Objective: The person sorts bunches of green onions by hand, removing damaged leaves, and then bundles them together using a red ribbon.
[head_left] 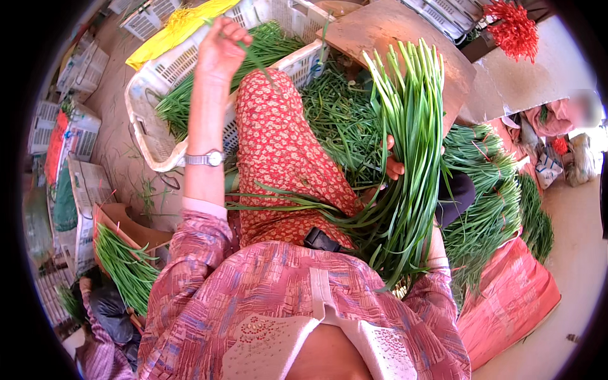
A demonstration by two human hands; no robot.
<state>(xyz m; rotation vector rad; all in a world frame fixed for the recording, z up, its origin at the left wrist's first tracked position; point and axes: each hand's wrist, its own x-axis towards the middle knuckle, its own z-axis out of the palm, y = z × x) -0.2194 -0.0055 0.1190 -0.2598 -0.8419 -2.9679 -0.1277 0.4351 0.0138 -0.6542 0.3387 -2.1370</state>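
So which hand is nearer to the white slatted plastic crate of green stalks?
Left. The left hand is raised right over the white slatted plastic crate, pinching one stalk; the right hand grips a big green bunch off to its right.

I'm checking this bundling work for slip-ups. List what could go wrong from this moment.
1. The right hand grips a tall bunch of green stalks only at mid-height; loose blades splay out below and could slide free.
2. The left hand pinches a single blade raised over the white crate; it might fall beside the crate rather than in.
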